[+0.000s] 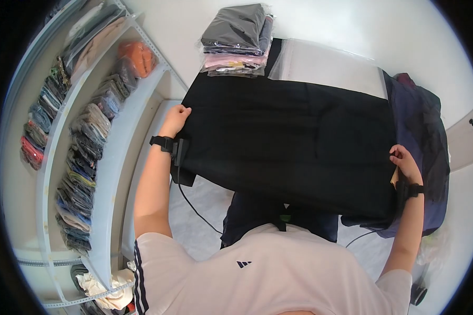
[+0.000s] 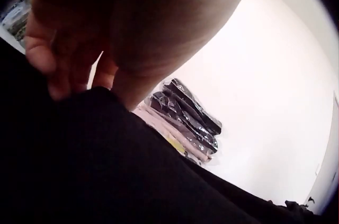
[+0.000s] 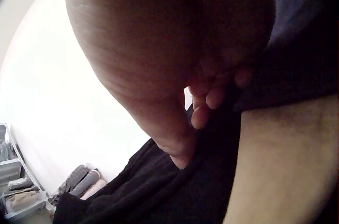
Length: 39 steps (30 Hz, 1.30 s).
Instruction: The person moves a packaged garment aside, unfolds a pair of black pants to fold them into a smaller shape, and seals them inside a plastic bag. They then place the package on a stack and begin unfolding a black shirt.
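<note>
A wide piece of black cloth (image 1: 278, 136) is spread between my two hands, its front edge hanging toward my lap. At its left edge my left hand (image 1: 176, 119) pinches the fabric; the left wrist view shows the thumb and fingers (image 2: 61, 78) on a raised fold of it. On the opposite side my right hand (image 1: 406, 161) holds the right edge between thumb and fingertips. Close up in the right wrist view, the thumb (image 3: 180, 155) presses against the black cloth (image 3: 153, 192), with the other fingers curled near it.
Behind the cloth stands a stack of bagged folded clothes (image 1: 236, 42). Clear plastic bags (image 1: 328, 65) lie beside it. Dark blue fabric (image 1: 420, 136) drapes at the right. Shelves (image 1: 115, 173) of packed garments line the left. A cable (image 1: 197, 212) trails from my left wrist.
</note>
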Available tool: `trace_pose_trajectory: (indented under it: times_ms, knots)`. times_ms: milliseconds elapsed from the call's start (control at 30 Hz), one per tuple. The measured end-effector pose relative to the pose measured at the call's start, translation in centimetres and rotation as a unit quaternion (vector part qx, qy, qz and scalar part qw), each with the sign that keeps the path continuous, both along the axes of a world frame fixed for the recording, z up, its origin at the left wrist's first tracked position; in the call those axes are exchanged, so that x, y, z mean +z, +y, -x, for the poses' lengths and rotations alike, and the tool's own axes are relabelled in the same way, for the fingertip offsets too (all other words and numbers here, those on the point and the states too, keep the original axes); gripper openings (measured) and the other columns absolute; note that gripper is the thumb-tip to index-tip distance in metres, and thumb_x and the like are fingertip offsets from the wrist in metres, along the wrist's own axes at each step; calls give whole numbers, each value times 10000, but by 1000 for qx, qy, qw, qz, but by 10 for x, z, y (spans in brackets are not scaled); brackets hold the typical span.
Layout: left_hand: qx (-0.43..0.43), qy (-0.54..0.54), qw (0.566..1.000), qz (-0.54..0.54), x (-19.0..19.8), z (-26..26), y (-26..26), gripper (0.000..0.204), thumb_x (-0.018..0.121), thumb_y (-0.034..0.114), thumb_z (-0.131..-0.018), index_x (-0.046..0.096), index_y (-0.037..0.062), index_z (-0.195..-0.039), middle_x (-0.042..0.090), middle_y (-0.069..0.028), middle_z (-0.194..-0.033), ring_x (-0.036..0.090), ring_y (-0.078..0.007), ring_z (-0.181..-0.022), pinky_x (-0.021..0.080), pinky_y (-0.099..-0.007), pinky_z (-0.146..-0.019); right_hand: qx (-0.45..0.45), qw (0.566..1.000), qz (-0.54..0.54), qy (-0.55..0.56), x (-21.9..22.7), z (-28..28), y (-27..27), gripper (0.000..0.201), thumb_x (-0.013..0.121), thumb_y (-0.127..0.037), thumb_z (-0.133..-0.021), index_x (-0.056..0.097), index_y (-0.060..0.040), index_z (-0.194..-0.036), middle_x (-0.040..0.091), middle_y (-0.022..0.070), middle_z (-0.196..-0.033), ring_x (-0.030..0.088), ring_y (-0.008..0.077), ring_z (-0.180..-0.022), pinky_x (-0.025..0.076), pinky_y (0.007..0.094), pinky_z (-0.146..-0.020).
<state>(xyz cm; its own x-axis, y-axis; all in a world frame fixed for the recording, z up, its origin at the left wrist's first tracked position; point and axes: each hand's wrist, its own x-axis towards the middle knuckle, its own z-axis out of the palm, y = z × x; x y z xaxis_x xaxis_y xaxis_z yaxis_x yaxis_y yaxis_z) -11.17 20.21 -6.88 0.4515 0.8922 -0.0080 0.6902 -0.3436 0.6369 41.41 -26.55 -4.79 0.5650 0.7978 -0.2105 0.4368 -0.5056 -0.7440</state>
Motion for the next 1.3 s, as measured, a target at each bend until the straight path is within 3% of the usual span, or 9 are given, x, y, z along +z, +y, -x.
trace_pose_trajectory:
  times_ms: [133,267,400,467,667,800,900,1167,1300]
  knots:
    - [16,25,996,-81,-24,11,16,348,637,346,-832,608,2,-785,535,-40,-602,546,-166,-576,461,-329,-574,38,999,-29,0,-10,-11,-4,173,615,35,-793,554,-82,-905,444,-61,-796,428,71,-770,368,209,-719]
    - [109,-63,969,211,22,6,-17,420,606,465,-841,593,46,-818,516,-11,-614,513,-98,-523,436,-242,-491,58,998,-23,28,1,-11,-6,159,609,8,-806,586,-55,-950,560,-24,-907,514,83,-882,425,235,-796]
    - [155,-53,966,201,28,-14,-30,452,630,505,-807,582,56,-806,497,23,-619,448,-83,-491,406,-233,-481,46,989,30,-139,43,39,12,233,625,-53,-813,595,-23,-1042,598,71,-983,560,170,-890,463,284,-799]
    - [157,-53,965,201,30,-21,-29,459,643,513,-794,586,58,-815,494,34,-616,429,-83,-483,389,-226,-480,141,972,-41,-184,56,78,32,295,637,-76,-802,585,-29,-1088,582,128,-1065,558,251,-996,447,325,-878]
    - [123,-30,954,272,16,-31,6,414,675,479,-778,630,72,-836,513,28,-625,431,-98,-511,359,-257,-502,341,899,-49,-271,46,160,112,584,648,-268,-801,427,-141,-1327,343,204,-1405,328,348,-1307,311,416,-1046]
    - [84,-38,952,291,-32,-15,54,418,670,387,-796,643,17,-991,675,-77,-930,624,-203,-714,420,-325,-547,257,912,5,-319,34,189,164,629,625,-355,-817,372,-195,-1370,254,184,-1455,237,353,-1349,248,569,-1029]
    - [90,-145,937,306,23,-39,-6,352,581,218,-865,583,-100,-1015,655,-170,-986,650,-278,-818,511,-381,-696,186,906,106,-366,13,193,182,650,585,-413,-836,326,-223,-1401,203,161,-1480,171,334,-1375,238,605,-1011]
    - [119,-151,880,435,41,-35,-12,545,632,469,-808,567,49,-1148,650,-141,-1015,624,-290,-775,490,-482,-564,218,918,134,-304,15,191,191,678,595,-369,-842,279,-228,-1424,170,158,-1495,124,317,-1394,198,608,-1047]
    - [149,-92,916,362,42,-45,-19,630,618,576,-773,553,109,-1191,634,-123,-1080,614,-313,-867,481,-544,-552,278,900,65,-330,12,197,183,742,652,-355,-798,282,-204,-1423,188,154,-1492,140,316,-1391,158,616,-1056]
